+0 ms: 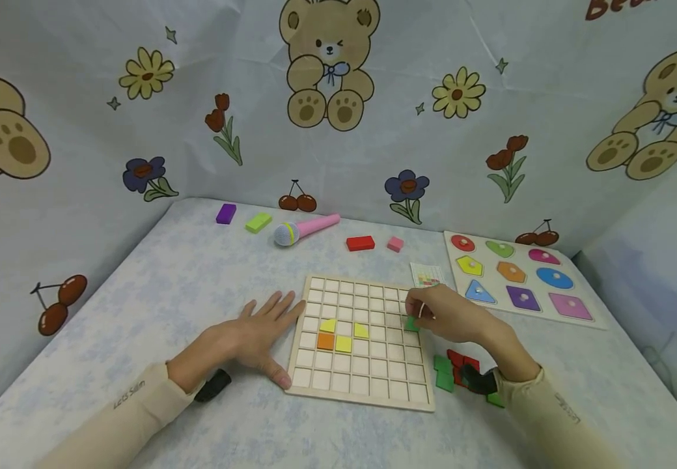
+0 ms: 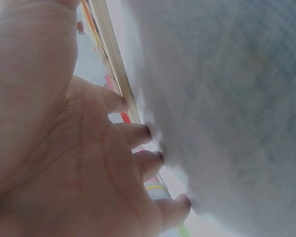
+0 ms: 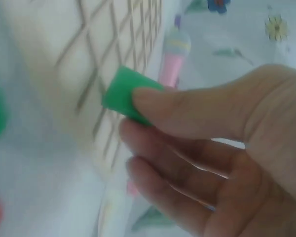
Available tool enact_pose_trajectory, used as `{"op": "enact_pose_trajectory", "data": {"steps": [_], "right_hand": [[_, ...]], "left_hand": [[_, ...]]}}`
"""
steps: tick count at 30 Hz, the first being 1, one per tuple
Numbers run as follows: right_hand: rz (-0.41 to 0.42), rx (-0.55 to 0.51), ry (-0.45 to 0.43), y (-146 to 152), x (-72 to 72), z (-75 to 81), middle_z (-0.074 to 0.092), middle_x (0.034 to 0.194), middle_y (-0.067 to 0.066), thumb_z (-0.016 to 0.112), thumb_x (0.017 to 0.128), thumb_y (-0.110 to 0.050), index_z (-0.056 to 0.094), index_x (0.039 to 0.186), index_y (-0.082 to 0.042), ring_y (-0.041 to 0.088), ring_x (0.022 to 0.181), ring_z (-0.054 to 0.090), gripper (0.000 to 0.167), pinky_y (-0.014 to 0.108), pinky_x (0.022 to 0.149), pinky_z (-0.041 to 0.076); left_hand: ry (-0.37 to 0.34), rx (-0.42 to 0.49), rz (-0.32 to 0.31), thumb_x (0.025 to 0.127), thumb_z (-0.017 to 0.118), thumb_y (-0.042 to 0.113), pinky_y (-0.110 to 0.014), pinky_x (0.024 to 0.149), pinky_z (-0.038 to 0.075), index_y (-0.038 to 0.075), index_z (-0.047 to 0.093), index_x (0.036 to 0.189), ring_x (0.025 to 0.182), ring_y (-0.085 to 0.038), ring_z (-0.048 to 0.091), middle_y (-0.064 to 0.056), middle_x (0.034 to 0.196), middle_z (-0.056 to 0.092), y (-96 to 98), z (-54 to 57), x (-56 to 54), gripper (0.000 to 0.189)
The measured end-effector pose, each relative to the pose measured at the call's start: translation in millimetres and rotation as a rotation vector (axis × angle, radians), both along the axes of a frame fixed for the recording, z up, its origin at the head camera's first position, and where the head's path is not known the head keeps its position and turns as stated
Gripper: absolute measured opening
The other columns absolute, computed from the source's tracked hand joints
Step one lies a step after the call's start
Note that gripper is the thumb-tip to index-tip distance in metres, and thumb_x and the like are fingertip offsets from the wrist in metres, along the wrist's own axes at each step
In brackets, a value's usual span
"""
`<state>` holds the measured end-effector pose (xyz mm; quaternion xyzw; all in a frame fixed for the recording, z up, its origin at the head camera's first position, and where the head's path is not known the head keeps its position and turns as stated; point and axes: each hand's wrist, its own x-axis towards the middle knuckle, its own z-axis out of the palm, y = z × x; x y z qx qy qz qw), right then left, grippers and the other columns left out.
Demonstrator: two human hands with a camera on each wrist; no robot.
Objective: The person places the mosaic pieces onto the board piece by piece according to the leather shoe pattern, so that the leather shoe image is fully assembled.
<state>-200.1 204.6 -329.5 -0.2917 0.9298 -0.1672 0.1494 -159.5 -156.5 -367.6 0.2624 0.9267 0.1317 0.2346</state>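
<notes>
A wooden grid board lies in the middle of the table. In its cells sit an orange square tile, a yellow square tile and two yellow tiles with a slanted edge, one of them the left yellow tile. My left hand rests spread on the table, its thumb and index finger touching the board's left edge. Between thumb and fingers, my right hand pinches a green tile over the board's right side.
Green tiles and red tiles lie right of the board. A small pattern card and a shape puzzle board are at back right. Behind stand a pink microphone, a red block and other blocks.
</notes>
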Motion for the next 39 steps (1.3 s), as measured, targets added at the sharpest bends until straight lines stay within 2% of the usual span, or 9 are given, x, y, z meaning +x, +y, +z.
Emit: {"op": "enact_pose_trajectory", "data": {"steps": [5, 11, 17, 22, 25, 29, 35, 39], "right_hand": [[0.055, -0.037, 0.041, -36, 2.2, -2.5, 0.063, 0.085, -0.004, 0.070, 0.090, 0.001, 0.063, 0.093, -0.012, 0.012, 0.079, 0.057, 0.014, 0.024, 0.070, 0.051], [0.163, -0.113, 0.034, -72, 10.0, -2.4, 0.064, 0.088, -0.004, 0.070, 0.090, 0.001, 0.065, 0.095, -0.012, 0.009, 0.080, 0.057, 0.014, 0.025, 0.074, 0.052], [0.274, -0.182, -0.011, -99, 20.3, -2.1, 0.067, 0.086, -0.003, 0.070, 0.092, -0.003, 0.066, 0.094, -0.010, 0.005, 0.078, 0.061, 0.008, 0.023, 0.075, 0.054], [0.320, -0.212, -0.053, -115, 28.3, -7.9, 0.070, 0.087, -0.001, 0.071, 0.091, -0.003, 0.067, 0.093, -0.010, 0.003, 0.079, 0.064, 0.009, 0.019, 0.076, 0.054], [0.333, -0.191, -0.041, -120, 33.4, -12.6, 0.070, 0.084, -0.002, 0.072, 0.090, -0.003, 0.067, 0.092, -0.011, 0.003, 0.075, 0.062, 0.009, 0.017, 0.072, 0.052], [0.313, -0.123, 0.020, -124, 39.5, -17.3, 0.065, 0.076, -0.004, 0.072, 0.090, -0.004, 0.067, 0.089, -0.013, 0.003, 0.066, 0.052, 0.010, 0.017, 0.062, 0.046], [0.255, -0.002, 0.095, -129, 46.6, -17.5, 0.064, 0.081, -0.007, 0.071, 0.089, -0.006, 0.068, 0.087, -0.016, 0.003, 0.069, 0.052, 0.011, 0.018, 0.059, 0.046], [0.246, 0.054, 0.137, -129, 51.6, -16.7, 0.063, 0.084, -0.007, 0.072, 0.090, -0.007, 0.071, 0.086, -0.016, 0.003, 0.072, 0.054, 0.010, 0.018, 0.060, 0.047]], "left_hand": [[0.006, -0.002, 0.007, 0.068, 0.080, 0.068, -0.069, 0.118, 0.002, 0.012, 0.003, 0.163, 0.155, -0.038, -0.006, -0.016, 0.169, -0.006, 0.7, 0.0, -0.1, 0.135], [0.003, 0.002, 0.009, 0.068, 0.081, 0.067, -0.068, 0.118, 0.001, 0.012, 0.003, 0.163, 0.155, -0.038, -0.007, -0.016, 0.169, -0.006, 2.1, 0.4, -0.3, 0.134], [0.005, -0.007, 0.005, 0.067, 0.081, 0.067, -0.068, 0.119, 0.002, 0.012, 0.004, 0.163, 0.155, -0.038, -0.007, -0.015, 0.169, -0.006, 3.4, 0.3, 0.1, 0.134], [0.016, -0.011, 0.007, 0.067, 0.080, 0.068, -0.068, 0.119, 0.003, 0.012, 0.004, 0.163, 0.155, -0.038, -0.005, -0.016, 0.169, -0.005, 2.9, 0.0, 0.2, 0.135], [0.015, -0.007, 0.011, 0.066, 0.080, 0.069, -0.069, 0.118, 0.003, 0.012, 0.003, 0.163, 0.155, -0.039, -0.005, -0.016, 0.169, -0.005, 2.6, 0.1, 1.0, 0.136], [0.016, 0.002, 0.008, 0.066, 0.080, 0.070, -0.069, 0.118, 0.003, 0.012, 0.003, 0.163, 0.155, -0.039, -0.005, -0.016, 0.169, -0.005, 2.4, -0.3, 1.6, 0.136], [0.017, -0.002, 0.006, 0.066, 0.079, 0.070, -0.068, 0.118, 0.003, 0.011, 0.003, 0.163, 0.155, -0.039, -0.005, -0.017, 0.168, -0.005, 2.1, -1.0, 0.5, 0.136], [0.014, 0.000, 0.010, 0.066, 0.080, 0.069, -0.068, 0.118, 0.003, 0.011, 0.004, 0.163, 0.155, -0.040, -0.005, -0.017, 0.169, -0.005, 2.0, -0.3, 0.9, 0.136]]}}
